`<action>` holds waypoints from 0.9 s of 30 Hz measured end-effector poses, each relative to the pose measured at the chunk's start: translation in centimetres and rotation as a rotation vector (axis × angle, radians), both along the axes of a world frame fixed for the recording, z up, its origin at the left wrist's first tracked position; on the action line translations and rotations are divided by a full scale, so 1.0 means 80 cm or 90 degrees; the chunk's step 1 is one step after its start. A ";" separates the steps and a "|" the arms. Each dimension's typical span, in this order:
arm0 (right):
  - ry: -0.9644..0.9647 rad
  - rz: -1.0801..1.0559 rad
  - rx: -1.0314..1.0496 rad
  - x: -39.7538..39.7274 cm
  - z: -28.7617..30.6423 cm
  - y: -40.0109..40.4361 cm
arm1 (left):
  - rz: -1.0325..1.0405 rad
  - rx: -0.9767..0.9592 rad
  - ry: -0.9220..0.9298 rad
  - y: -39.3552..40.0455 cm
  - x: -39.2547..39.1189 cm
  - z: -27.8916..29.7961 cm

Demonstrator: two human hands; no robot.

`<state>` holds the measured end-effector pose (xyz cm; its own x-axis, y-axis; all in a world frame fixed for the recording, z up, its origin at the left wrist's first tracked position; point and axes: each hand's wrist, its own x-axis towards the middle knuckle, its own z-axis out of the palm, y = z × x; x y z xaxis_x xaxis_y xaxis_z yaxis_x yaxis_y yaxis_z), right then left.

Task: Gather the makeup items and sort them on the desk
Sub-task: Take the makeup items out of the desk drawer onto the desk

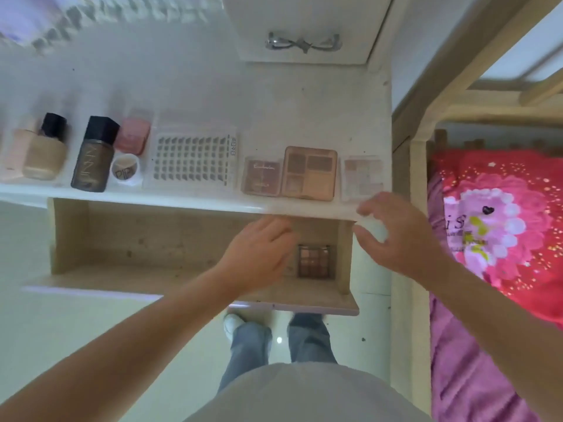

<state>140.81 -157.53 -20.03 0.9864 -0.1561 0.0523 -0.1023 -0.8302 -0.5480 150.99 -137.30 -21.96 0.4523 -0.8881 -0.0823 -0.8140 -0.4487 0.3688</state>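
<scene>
A row of makeup lies along the front of the white desk (pixel 304 111): two pale foundation bottles (pixel 42 150), a dark bottle (pixel 93 155), a pink compact (pixel 134 138), a small white jar (pixel 126 172), a clear lash tray (pixel 193 158) and three eyeshadow palettes (pixel 310 173). One small brown palette (pixel 313 260) lies in the open drawer (pixel 146 239) below. My left hand (pixel 259 254) reaches into the drawer just left of that palette, fingers relaxed. My right hand (pixel 399 236) hovers at the desk's front right corner, fingers loosely curled, holding nothing I can make out.
A closed cabinet door with a metal handle (pixel 303 44) stands at the back of the desk. To the right stands a wooden bed frame (pixel 417 184) with a red and pink blanket (pixel 499 226). My legs and shoes (pixel 234 324) are on the tiled floor below.
</scene>
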 end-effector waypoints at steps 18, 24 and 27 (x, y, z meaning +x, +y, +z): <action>0.489 0.063 -0.163 0.024 -0.144 0.103 | 0.242 0.419 0.217 0.047 -0.006 -0.132; 0.380 0.060 -0.089 -0.001 -0.085 0.092 | 0.192 0.378 0.212 0.042 -0.004 -0.087; 0.253 0.069 -0.004 0.005 -0.031 0.074 | 0.199 0.217 0.275 0.036 0.009 -0.036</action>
<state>141.20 -151.65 -22.51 0.9408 -0.0503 -0.3351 -0.2159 -0.8511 -0.4786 151.71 -134.39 -24.87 0.5482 -0.6111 -0.5710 -0.4353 -0.7915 0.4291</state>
